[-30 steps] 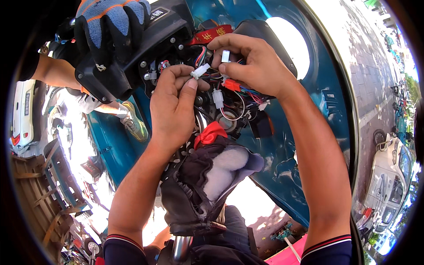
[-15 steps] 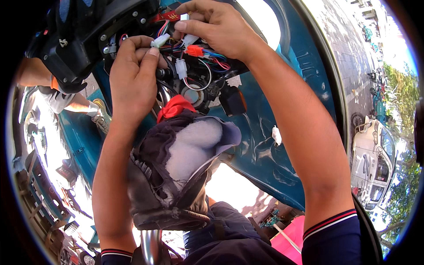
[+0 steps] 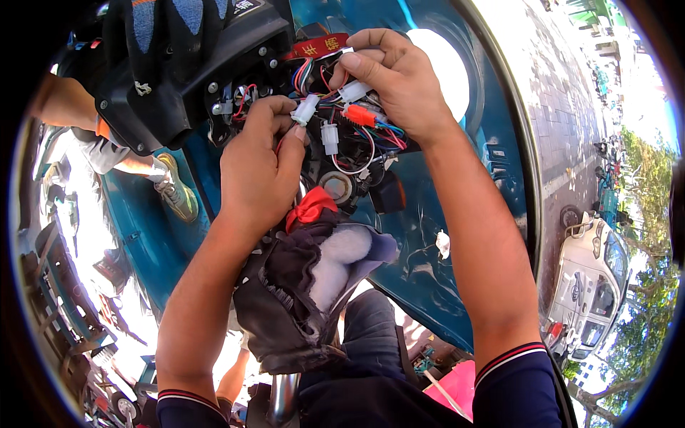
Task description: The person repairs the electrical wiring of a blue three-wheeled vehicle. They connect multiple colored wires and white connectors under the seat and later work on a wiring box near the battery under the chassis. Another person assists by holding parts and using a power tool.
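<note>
Across the middle of our view spreads a glossy teal panel [image 3: 422, 214]; over its upper left sits a black housing [image 3: 193, 93], with another person's gloved hand [image 3: 164, 39] resting on it; below our hands stands a torn black padded cover [image 3: 275, 314], its pale stuffing bare; above that runs a tangle of thin coloured wires [image 3: 305, 77], and our two bare hands work over it; our left hand [image 3: 260, 171] has its fingers closed in a light pinch, thumb and forefinger on a white connector [image 3: 305, 110] beside the loom; our right hand [image 3: 403, 85], higher and to the right, has thumb and forefinger pressed nearly together, apparently on a small white piece [image 3: 347, 51], mostly covered, so we cannot tell its shape; just below that hand lie a second white connector [image 3: 354, 90] and an orange-red connector [image 3: 359, 115], while a third white connector [image 3: 329, 138] hangs lower, near our left fingertips; to handle these well, we would judge, we should pinch the plastic shells and spare the leads, turn each shell to see its open end, and leave the wires slack.
</note>
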Demonstrator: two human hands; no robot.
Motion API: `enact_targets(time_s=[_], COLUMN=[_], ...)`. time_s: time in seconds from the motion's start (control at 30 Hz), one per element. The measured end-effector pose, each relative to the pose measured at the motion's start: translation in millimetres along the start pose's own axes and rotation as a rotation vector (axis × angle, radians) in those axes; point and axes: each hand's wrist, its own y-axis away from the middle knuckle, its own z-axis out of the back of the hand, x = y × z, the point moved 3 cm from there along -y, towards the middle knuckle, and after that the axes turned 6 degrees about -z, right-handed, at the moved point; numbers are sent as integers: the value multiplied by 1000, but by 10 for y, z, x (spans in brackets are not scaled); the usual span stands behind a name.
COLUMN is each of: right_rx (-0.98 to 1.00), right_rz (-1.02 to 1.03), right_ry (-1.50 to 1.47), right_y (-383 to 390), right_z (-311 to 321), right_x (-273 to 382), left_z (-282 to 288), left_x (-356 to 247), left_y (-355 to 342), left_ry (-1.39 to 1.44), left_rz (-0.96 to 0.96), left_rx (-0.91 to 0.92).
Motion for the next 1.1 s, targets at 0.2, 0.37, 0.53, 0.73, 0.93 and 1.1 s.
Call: enact_targets(time_s=[0.2, 0.37, 0.53, 0.73, 0.93, 1.1], right_rx=[-78, -143, -158, -114, -106, -70], right_rz=[-57, -138, -156, -371, -363, -335], right_ry=[69, 184, 139, 179, 172, 156], right_y=[-130, -271, -324, -295, -285, -352], right_z=[-6, 11, -10, -51, -51, -11], right_x=[85, 79, 22, 228, 190, 92], left_z=[30, -49, -128, -148, -160, -167], left_x=[-117, -361, -275, -239, -212, -199], left_y=[8, -119, -247, -229, -229, -237], left_ry=[-165, -561, -527, -467, -459, -492], left_rz=[-94, -294, -199, -133, -133, -165], left_rx=[73, 151, -29, -103, -109, -135])
